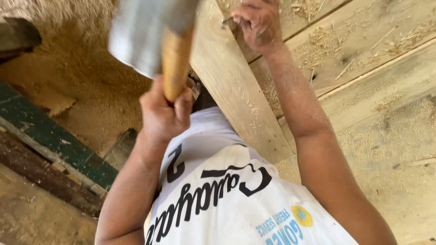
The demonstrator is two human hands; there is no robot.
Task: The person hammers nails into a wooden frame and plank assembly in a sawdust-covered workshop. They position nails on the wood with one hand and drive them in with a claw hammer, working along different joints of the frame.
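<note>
My left hand (162,111) is shut on the wooden handle of a hammer (176,59). Its grey metal head is raised close to the camera and blurred. My right hand (260,25) reaches to the top of the view and pinches a small nail (227,20) against a pale wooden plank (236,86), which runs diagonally from the top centre down to the right. My white printed shirt (227,199) fills the bottom middle.
More rough planks (363,50) strewn with sawdust and shavings lie to the right. Sawdust covers the ground (91,95) at left. A green-painted board (54,140) and a dark timber (41,177) cross the lower left.
</note>
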